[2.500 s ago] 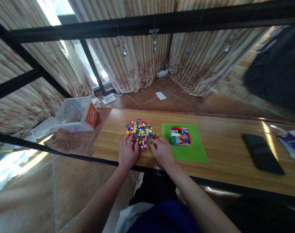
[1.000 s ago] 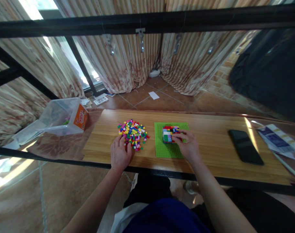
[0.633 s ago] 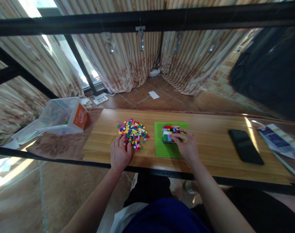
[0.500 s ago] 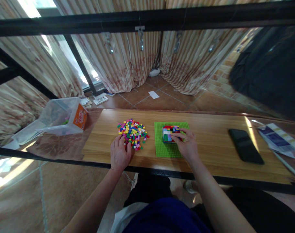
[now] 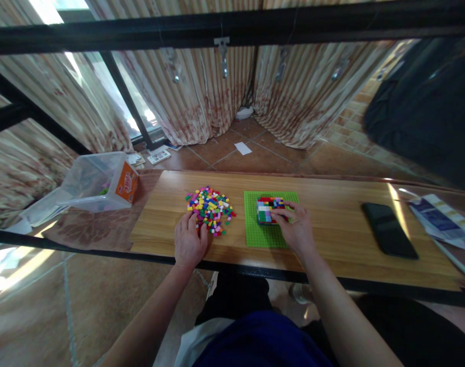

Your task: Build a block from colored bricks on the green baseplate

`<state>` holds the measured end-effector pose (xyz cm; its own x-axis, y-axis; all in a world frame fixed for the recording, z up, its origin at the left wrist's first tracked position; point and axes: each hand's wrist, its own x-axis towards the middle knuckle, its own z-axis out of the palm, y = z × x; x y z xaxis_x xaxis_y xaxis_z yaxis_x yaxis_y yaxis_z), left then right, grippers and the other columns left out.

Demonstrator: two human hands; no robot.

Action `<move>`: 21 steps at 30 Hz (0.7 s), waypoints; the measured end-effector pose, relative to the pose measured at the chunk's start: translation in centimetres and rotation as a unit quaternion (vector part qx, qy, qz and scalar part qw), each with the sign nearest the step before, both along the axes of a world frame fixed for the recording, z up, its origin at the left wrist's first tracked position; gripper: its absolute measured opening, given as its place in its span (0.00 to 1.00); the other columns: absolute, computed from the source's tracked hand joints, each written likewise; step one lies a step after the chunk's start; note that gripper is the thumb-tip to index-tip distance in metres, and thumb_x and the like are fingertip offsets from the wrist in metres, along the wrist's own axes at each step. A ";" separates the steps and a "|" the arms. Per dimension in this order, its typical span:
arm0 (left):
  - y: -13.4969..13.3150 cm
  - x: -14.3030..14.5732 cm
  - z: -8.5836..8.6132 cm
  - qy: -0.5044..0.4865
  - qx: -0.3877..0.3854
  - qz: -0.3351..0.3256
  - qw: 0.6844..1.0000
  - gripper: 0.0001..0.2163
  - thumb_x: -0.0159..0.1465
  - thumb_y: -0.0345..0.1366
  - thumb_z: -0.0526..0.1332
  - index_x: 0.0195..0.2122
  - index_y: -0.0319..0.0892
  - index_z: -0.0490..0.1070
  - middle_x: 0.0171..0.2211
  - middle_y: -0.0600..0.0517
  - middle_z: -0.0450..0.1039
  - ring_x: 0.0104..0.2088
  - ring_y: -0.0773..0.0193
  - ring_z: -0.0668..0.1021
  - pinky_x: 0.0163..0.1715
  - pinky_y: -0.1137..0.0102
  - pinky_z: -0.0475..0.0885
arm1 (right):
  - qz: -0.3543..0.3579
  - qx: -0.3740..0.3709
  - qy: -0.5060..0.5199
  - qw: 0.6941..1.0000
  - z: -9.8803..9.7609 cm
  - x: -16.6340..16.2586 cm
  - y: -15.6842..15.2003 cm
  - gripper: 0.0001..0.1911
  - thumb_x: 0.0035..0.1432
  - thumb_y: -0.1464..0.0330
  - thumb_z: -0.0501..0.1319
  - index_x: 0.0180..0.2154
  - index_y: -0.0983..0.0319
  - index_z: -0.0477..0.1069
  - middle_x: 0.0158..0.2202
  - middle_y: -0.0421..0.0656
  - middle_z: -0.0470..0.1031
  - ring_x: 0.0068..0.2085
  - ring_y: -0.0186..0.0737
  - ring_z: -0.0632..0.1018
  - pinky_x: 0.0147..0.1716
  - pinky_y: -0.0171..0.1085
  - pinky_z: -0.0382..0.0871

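A: Right hand (image 5: 298, 229): thumb and fingertips on the right part of the brick build (image 5: 264, 209). Clamped or merely resting, can't tell.

B: Build's position?

A: On the green baseplate (image 5: 263, 238), toward its far edge.

B: Left hand (image 5: 189, 242)?

A: Left of the baseplate, fingers curled at the near edge of the brick pile (image 5: 211, 205). Fingertips partly hidden; can't tell whether they hold anything.

B: Further out?

A: Black phone (image 5: 389, 230) well right of the baseplate, same wooden table (image 5: 332, 219). Clear bin (image 5: 115, 205) far left of it.
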<state>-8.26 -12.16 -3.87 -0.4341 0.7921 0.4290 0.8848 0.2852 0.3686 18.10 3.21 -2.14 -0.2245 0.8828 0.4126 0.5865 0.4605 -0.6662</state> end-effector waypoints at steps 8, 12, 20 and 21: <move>0.0 0.0 0.1 0.001 -0.004 0.002 1.000 0.20 0.66 0.40 0.55 0.56 0.35 0.68 0.56 0.36 0.69 0.57 0.46 0.71 0.58 0.53 0.66 | 0.022 0.008 -0.012 1.000 0.0 0.1 0.0 0.09 0.59 0.64 0.62 0.33 0.55 0.82 0.48 0.48 0.75 0.52 0.50 0.72 0.54 0.53 0.62; 0.0 0.0 0.1 0.000 -0.003 0.003 1.000 0.20 0.67 0.40 0.55 0.56 0.35 0.68 0.56 0.36 0.69 0.58 0.46 0.71 0.58 0.53 0.66 | 0.018 -0.001 0.013 1.000 -0.2 0.0 -0.1 0.08 0.58 0.64 0.63 0.34 0.55 0.82 0.49 0.47 0.75 0.52 0.49 0.73 0.55 0.53 0.63; 0.0 0.0 0.1 0.004 -0.006 0.003 1.000 0.20 0.67 0.40 0.55 0.57 0.35 0.67 0.56 0.37 0.70 0.58 0.47 0.71 0.58 0.54 0.66 | -0.025 -0.036 0.087 0.995 -0.7 -0.5 -0.3 0.10 0.54 0.61 0.65 0.34 0.59 0.81 0.49 0.50 0.74 0.50 0.49 0.74 0.53 0.52 0.67; 0.0 0.0 0.1 0.004 -0.006 0.003 1.000 0.20 0.67 0.40 0.55 0.57 0.35 0.67 0.56 0.36 0.70 0.58 0.47 0.71 0.58 0.54 0.66 | -0.027 -0.045 0.093 0.994 -0.7 -0.5 -0.3 0.11 0.53 0.60 0.65 0.34 0.60 0.81 0.49 0.51 0.74 0.49 0.49 0.75 0.52 0.52 0.68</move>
<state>-8.21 -12.18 -3.74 -0.4352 0.7944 0.4237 0.8861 0.2947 0.3577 17.65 2.88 -2.82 -0.1029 0.9267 0.3614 0.4712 0.3654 -0.8028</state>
